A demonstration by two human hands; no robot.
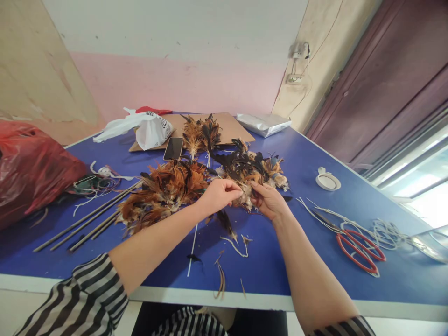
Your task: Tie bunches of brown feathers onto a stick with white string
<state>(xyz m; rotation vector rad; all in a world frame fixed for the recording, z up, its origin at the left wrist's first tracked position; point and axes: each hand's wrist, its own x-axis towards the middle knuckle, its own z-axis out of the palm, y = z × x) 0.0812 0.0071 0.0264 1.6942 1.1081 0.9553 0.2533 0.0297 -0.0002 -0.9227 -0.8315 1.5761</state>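
Note:
My left hand [221,194] is closed in a pinch at the middle of the table, its fingertips against pale feather fluff. What lies between those fingertips is too small to make out. Facing it, my right hand [269,199] has thumb and fingers closed on feathers [244,199] with downy grey-white bases. Behind both hands spreads a heap of dark feathers [250,163], black with some brown. Left of it lies a pile of orange-brown feathers [171,186], partly behind my left forearm.
Red-handled scissors [360,252] and white cord [385,233] lie right, near a white tape roll [328,180]. Feather bunches [201,133] rest on cardboard [227,121] beside a phone [173,148]. Thin sticks [87,219] and a red plastic bag [35,172] are left.

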